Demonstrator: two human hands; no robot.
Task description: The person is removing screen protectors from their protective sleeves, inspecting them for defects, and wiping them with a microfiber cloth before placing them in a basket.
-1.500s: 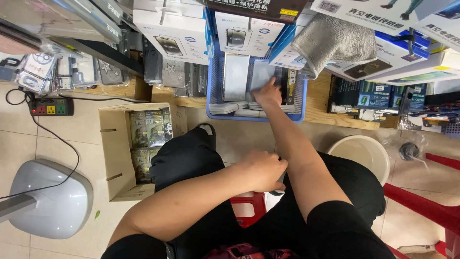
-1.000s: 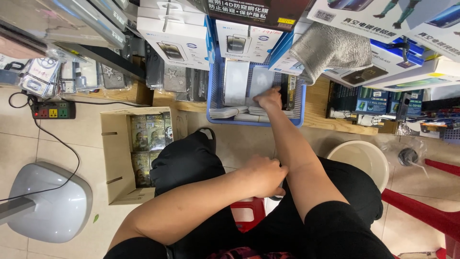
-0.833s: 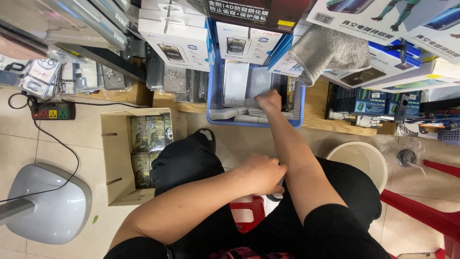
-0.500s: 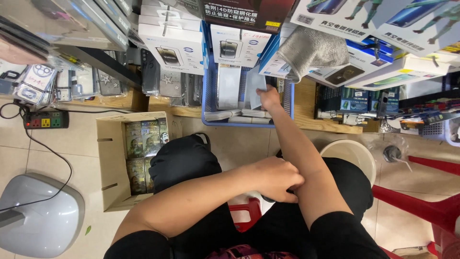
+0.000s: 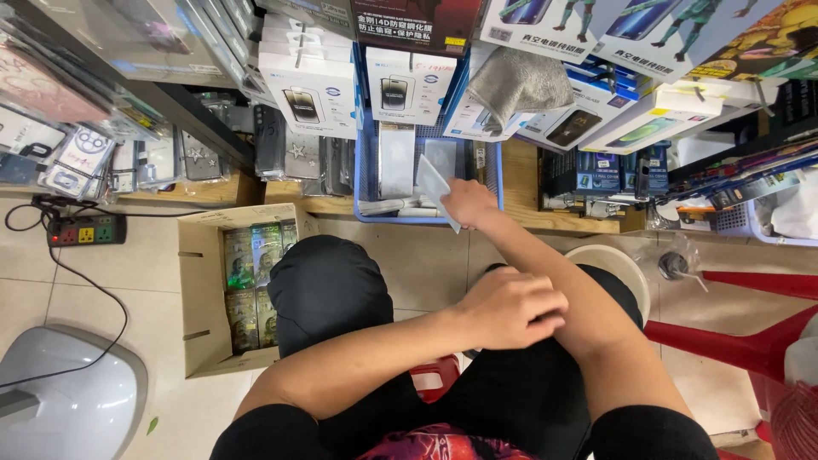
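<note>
Far left, on the tiled floor (image 5: pixel 102 273): grey rounded appliance base (image 5: pixel 64 409), black cable, power strip (image 5: pixel 83 230) with lit switch. Above these: hanging clear packets of phone cases (image 5: pixel 81 158) on a rack.

Left of centre: open cardboard box (image 5: pixel 204 290) on the floor, filled with green-printed packets (image 5: pixel 247 281), just beside a bent knee in black cloth (image 5: pixel 328 290).

Centre: blue plastic basket (image 5: pixel 368 183) on a low wooden shelf (image 5: pixel 528 192), holding upright flat white packets (image 5: pixel 396 158). White product boxes (image 5: pixel 311 89) stacked above the basket.

Left hand (image 5: pixel 511 307): resting on the lap, touching the right forearm; fingers curled and pressed together, holding nothing visible.

Right hand (image 5: pixel 469 203): extended to the front rim of the basket; fingers pinching a flat white packet (image 5: pixel 434 187), tilted, lower corner over the basket's front edge, upper part inside the basket.

Right of centre: grey folded cloth (image 5: pixel 520 85) lying on stacked boxes; dark blue small boxes (image 5: pixel 613 170) on the shelf. White round bucket (image 5: pixel 618 268) on the floor, partly hidden behind the right arm.

Far right: red plastic stool legs (image 5: pixel 733 328); small metal-topped item (image 5: pixel 673 266) on the floor, kind not discernible.
</note>
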